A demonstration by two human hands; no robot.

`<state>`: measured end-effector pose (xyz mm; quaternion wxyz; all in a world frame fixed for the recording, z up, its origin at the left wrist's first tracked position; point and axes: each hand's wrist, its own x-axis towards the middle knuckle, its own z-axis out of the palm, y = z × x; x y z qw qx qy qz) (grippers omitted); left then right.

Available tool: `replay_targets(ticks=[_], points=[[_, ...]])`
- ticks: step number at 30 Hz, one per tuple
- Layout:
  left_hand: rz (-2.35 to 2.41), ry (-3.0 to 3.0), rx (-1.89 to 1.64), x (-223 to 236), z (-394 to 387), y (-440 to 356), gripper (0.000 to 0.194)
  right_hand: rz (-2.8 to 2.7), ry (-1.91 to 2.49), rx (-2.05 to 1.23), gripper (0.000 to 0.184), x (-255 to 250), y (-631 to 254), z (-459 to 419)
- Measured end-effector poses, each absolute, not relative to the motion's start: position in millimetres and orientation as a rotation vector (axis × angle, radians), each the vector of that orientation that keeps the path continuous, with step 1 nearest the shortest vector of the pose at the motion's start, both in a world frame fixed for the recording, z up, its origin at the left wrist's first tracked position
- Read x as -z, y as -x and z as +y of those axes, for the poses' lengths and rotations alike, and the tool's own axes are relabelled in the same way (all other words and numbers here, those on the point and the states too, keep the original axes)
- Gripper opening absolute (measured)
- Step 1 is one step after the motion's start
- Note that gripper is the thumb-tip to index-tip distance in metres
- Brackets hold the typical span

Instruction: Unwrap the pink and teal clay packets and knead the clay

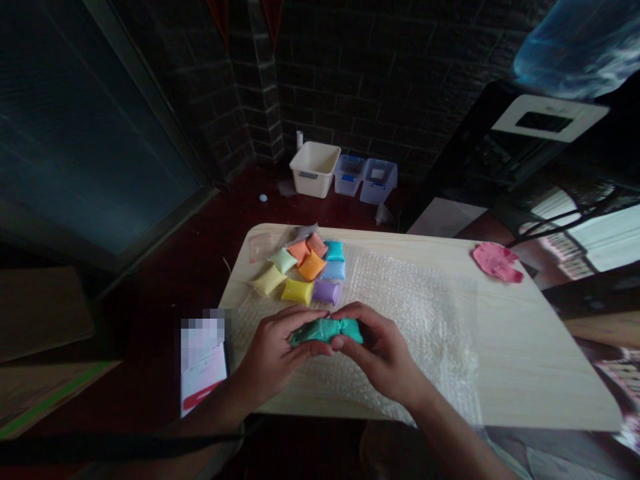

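Between both hands is a green modelling clay packet (323, 330), held above the front of the table. My left hand (280, 343) is closed on its left part, thumb below and fingers above. Fingers of my right hand (377, 347) pinch the right part, where green clay shows past the fingertips. The wrapper looks clear and wrinkled; whether it is torn I cannot tell. Just beyond the hands lie several small clay packets, among them a yellow packet (297, 291), a purple packet (326, 292), an orange packet (312, 265) and a teal packet (335, 251).
Bubble wrap (415, 313) covers the middle of the pale wooden table (540, 360). A pink crumpled piece (496, 261) lies at the far right. Behind the table, a white basket (315, 170) and two clear bins (379, 181) stand on the floor. A phone-like screen (203, 373) is at left.
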<state>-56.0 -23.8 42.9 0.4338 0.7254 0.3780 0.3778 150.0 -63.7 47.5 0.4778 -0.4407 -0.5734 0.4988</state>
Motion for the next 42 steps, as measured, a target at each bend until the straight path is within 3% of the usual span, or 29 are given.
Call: replay_targets(ticks=[14,20,33,42], points=[[0.908,-1.227,-0.703,-36,-22,54,0.043,-1.261,1.038,-1.405,0.024,-40,-142,-65],[0.93,-1.168,-0.686,-37,-21,50,0.043,-1.303,1.101,-1.387,0.026,-44,-143,-66],[0.884,-1.146,-0.611,-34,-21,51,0.043,-1.08,0.975,-1.708,0.022,-43,-149,-60],[0.946,-1.11,-0.669,-34,-21,49,0.042,-1.21,1.059,-1.566,0.026,-36,-146,-64]])
